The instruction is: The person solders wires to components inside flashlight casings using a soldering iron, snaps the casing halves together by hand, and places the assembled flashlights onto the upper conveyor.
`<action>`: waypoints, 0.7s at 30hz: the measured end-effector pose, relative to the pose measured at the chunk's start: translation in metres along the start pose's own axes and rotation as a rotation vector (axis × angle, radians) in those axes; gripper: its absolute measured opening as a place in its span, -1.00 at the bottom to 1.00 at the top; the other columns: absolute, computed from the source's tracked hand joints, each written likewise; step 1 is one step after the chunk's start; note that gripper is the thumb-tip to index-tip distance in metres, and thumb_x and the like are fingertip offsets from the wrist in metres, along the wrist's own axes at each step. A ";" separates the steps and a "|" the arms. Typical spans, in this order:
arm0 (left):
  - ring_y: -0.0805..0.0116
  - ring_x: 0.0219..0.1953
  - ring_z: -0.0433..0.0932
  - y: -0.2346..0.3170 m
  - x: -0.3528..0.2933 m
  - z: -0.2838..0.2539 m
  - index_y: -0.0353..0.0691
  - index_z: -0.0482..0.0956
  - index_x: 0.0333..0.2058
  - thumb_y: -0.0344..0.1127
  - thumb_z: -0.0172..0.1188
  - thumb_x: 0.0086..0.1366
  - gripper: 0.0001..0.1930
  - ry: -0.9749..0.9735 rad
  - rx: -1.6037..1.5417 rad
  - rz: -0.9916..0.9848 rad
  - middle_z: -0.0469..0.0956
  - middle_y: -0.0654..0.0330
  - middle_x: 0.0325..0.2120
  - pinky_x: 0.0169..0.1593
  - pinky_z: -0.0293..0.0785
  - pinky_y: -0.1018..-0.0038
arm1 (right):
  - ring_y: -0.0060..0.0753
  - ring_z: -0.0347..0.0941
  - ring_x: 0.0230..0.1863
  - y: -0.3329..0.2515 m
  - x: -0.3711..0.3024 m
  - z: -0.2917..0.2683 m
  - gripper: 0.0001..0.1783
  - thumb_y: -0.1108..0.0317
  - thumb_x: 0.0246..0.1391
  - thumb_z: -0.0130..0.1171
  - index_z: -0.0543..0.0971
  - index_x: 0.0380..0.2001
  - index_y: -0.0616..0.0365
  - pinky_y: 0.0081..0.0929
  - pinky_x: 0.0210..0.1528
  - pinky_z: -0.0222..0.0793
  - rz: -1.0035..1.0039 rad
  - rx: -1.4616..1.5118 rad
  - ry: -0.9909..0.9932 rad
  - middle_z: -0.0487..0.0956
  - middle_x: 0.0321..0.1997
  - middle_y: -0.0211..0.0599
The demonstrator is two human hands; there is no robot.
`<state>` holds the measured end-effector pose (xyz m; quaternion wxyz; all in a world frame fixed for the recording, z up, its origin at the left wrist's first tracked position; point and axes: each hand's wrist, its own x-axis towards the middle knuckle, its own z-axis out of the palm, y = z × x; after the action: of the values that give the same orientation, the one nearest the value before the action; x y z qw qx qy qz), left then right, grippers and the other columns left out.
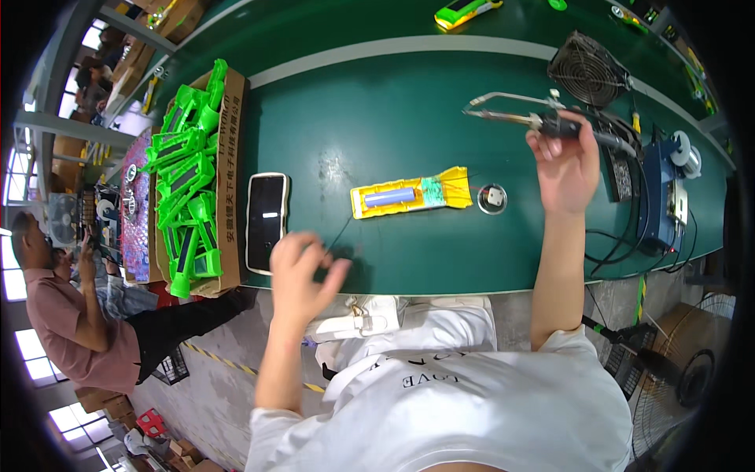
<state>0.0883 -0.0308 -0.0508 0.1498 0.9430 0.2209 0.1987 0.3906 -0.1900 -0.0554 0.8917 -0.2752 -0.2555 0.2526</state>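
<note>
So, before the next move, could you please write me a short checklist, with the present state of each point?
1. Soldering iron held in the right hand: ok.
2. Iron tip apart from the yellow housing: ok.
3. Blue cell lying inside the housing: ok.
4. Left hand steadying the housing: not ok, it is apart from it, near the phone.
5. Iron tip hot: cannot tell.

On the table (440, 259), a phone (266, 220) lies right of a carton (230, 173) and left of a casing (454, 189).
</note>
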 end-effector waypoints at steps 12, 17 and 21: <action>0.53 -0.56 0.37 -0.084 -0.271 -0.002 -0.34 0.43 -0.51 -0.47 0.12 0.07 -0.92 0.586 -0.224 -1.123 0.43 0.26 -0.64 -0.43 0.29 0.60 | -0.55 0.19 -0.52 0.013 0.000 -0.003 -0.63 0.17 0.12 -0.26 0.44 -0.32 0.23 -0.51 -0.31 0.17 0.098 -0.066 0.025 0.33 -0.63 -0.43; 0.54 -0.59 0.42 -0.111 -0.352 0.065 -0.33 0.44 -0.58 -0.42 0.13 0.09 -0.87 0.395 -0.385 -1.297 0.45 0.25 -0.71 -0.41 0.34 0.65 | -0.57 0.19 -0.52 0.012 0.003 -0.005 -0.63 0.16 0.12 -0.24 0.44 -0.33 0.23 -0.51 -0.31 0.19 0.093 -0.098 0.062 0.33 -0.64 -0.43; 0.37 -0.58 0.47 -0.105 -0.331 0.113 -0.38 0.46 -0.38 -0.28 0.07 0.12 -0.77 -0.109 -0.084 -1.383 0.51 0.13 -0.62 -0.37 0.39 0.54 | -0.56 0.29 -0.56 0.000 0.004 -0.007 -0.64 0.14 0.11 -0.20 0.43 -0.34 0.22 -0.51 -0.31 0.31 0.068 -0.130 0.131 0.36 -0.63 -0.43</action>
<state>-0.1720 -0.1202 -0.2905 0.2892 0.5877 0.7554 0.0184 0.3974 -0.1901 -0.0595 0.8777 -0.3570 -0.2028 0.2470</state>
